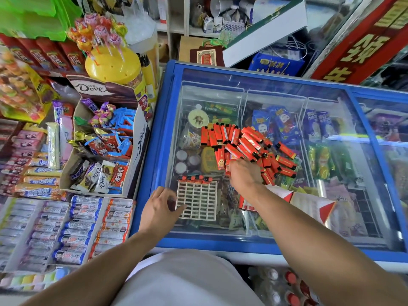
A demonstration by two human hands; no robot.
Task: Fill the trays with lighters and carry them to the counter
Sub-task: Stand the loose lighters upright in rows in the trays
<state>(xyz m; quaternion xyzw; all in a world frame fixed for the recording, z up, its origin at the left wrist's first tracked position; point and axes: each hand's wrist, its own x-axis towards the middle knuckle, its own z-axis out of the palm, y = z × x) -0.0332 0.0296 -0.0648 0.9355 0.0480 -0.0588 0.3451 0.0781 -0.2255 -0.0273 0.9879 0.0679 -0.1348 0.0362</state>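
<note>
A pale garment worn by the person fills the bottom of the view, with both bare forearms stretched forward from it over the glass lid of a blue-framed chest freezer.

The cream grid tray lies flat on the glass near the freezer's front-left corner. Only its far row is filled: four red lighters with black caps stand side by side in the slots along the far edge, and the rest of the grid is seen empty. The tray's left edge is touched by the left hand, whose fingers are loosely curled against the side of the grid (whether it is actually gripped cannot be told).

Just beyond the tray, toward the middle of the lid, a loose heap of red lighters is spread over the glass, some lined up in a rough row and others scattered to the right. The near edge of the heap is reached by the right hand, its fingers bent down among the lighters; whether one is pinched cannot be told, since the fingertips are hidden.

Beside the right forearm, a red-and-white carton rests on the glass. Past the freezer's left edge, an open Dove box of wrapped sweets is seen, and behind it a yellow tub stuck with lollipops.
</note>
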